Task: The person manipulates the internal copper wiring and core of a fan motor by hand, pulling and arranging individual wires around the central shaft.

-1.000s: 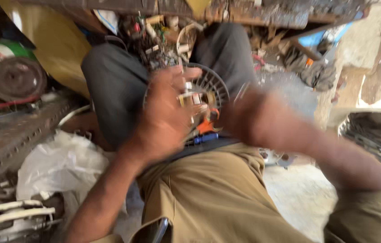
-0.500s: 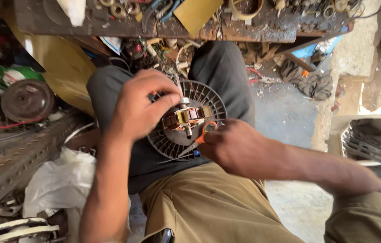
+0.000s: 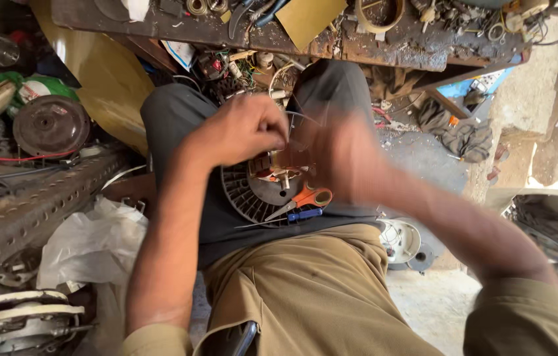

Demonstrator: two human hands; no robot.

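The person sits with a round, grey slotted motor part (image 3: 249, 194) resting in the lap, on the dark cloth over the thighs. The left hand (image 3: 242, 135) hovers over its upper edge with its fingers (image 3: 277, 132) drawn together in a pinch, apparently on a thin wire or thread, though what they hold is too small to make out. The right hand (image 3: 341, 155) is just beside it, over the right side of the motor part, and is so blurred that I cannot tell whether its fingers are apart or together. At the centre of the part sits a copper-coloured winding (image 3: 272, 168). A pair of orange-handled scissors (image 3: 305, 200) lies across the lower right of the part, with a small blue-handled screwdriver (image 3: 302, 215) just below it. Above the knees runs a worn counter (image 3: 384, 46) littered with small parts and wire. To the left lie a white plastic bag (image 3: 91, 240), a perforated metal angle bar (image 3: 35, 211) and a rusty round disc (image 3: 50, 125).
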